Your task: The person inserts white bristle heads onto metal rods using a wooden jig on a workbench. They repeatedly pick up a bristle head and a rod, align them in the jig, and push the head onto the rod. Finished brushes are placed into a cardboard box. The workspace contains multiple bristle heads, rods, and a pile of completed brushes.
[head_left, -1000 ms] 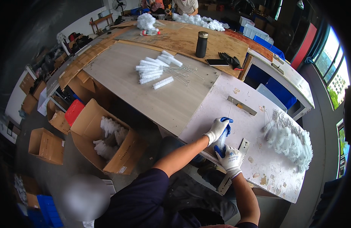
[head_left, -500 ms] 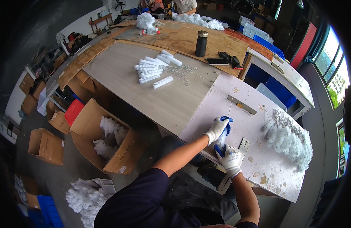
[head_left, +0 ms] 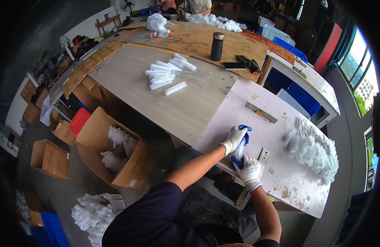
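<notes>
Noted brush (head_left: 239, 152) right of centre in frame, in contact with left hand (head_left: 236, 139) and right hand (head_left: 248, 170) alike. Observed left closed round upper part, right round lower end. Recorded steep long axis, wire (head_left: 248, 117) toward upper edge.

Workshop, long worktable (head_left: 173, 111), piled brushes (head_left: 315, 158), open cartons (head_left: 133, 169)

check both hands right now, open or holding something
Left hand: closed, holding a white brush.
Right hand: closed, holding the lower end of the same brush.
</notes>
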### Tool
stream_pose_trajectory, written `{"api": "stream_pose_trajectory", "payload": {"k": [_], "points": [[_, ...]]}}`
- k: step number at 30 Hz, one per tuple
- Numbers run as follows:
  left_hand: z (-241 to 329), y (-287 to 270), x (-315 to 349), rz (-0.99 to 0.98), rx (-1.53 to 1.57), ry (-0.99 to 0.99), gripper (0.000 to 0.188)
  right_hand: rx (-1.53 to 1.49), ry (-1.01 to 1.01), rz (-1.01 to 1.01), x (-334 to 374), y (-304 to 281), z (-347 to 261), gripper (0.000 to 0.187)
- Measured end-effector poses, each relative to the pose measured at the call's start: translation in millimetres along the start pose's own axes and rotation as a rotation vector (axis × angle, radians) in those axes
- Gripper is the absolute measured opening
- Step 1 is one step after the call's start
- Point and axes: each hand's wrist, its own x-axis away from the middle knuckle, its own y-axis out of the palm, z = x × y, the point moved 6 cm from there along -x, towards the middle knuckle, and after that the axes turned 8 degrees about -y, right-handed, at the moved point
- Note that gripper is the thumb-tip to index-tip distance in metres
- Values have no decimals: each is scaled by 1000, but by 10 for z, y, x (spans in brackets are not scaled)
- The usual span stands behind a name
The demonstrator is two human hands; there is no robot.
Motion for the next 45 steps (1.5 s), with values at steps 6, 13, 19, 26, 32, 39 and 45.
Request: {"api": "stream_pose_trajectory", "payload": {"k": [6, 13, 19, 26, 32, 39, 45], "points": [[14, 13, 19, 7, 26, 6, 24, -4, 6, -11, 0, -22, -7, 43], [14, 13, 22, 6, 24, 15, 23, 19, 7, 0, 17, 45, 29, 42], [-17, 4, 16, 4, 30, 17, 23, 15, 14, -13, 34, 80, 53, 41], [5, 6, 11, 2, 37, 11, 23, -6, 29, -20, 10, 33, 31, 41], [-8, -1, 11, 12, 34, 5, 23, 9, 5, 20, 21, 38, 27, 41], [8, 1, 30, 0, 8, -2, 25, 9, 29, -10, 20, 35, 33, 42], [4, -8, 15, 5, -6, 4, 25, 2, 20, 8, 16, 35, 27, 43]]}}
